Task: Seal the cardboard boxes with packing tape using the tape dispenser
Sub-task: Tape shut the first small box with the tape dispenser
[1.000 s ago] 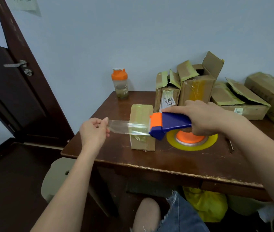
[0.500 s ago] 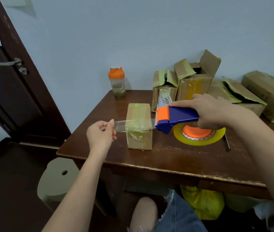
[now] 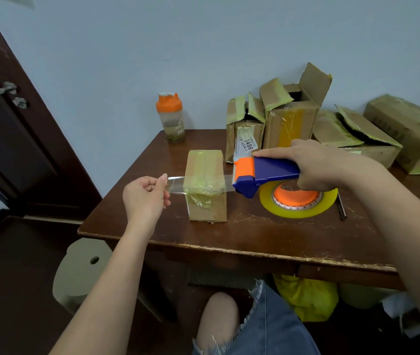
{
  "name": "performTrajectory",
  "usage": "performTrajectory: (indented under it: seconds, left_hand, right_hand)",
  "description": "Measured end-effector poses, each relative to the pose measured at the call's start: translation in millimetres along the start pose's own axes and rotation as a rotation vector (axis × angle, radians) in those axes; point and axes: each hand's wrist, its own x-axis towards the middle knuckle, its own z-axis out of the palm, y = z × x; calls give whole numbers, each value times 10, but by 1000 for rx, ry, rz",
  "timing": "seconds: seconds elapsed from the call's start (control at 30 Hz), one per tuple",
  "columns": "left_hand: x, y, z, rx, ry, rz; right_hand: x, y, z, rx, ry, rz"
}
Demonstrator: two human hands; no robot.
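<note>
Right hand (image 3: 324,165) is wrapped round the blue handle of the tape dispenser (image 3: 265,175), held just above the table (image 3: 255,242); the left hand (image 3: 145,198) pinches the free end of the clear tape (image 3: 175,184) between thumb and fingertip. Between them the strip runs across the small closed box (image 3: 206,185), which stands near the table's front edge.

That tape looks thin, limp and sticky, likely to fold on itself if it slackens, so it wants tension and a grip at the very end only. I judge the box light and fairly stiff, prone to slide unless pressed down. One dispenser carries one yellow tape roll (image 3: 298,203).

Boxes: one in hand, and five or so behind (image 3: 291,124), several with flaps open. One orange-lidded bottle (image 3: 171,116) stands by the wall.
</note>
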Motion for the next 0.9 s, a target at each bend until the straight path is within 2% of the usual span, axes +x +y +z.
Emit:
performTrajectory:
  seconds: [0.37,0.57,0.9]
  left_hand:
    - [20,-77,42,28,-19,-21]
    - [25,-183,76,8,-90,-96]
    - [8,-244,176,-50,-205,-192]
  right_hand:
    - [102,78,136,21,-23,-3]
    - [183,116,299,89,-70,18]
    - [220,43,350,57,-70,13]
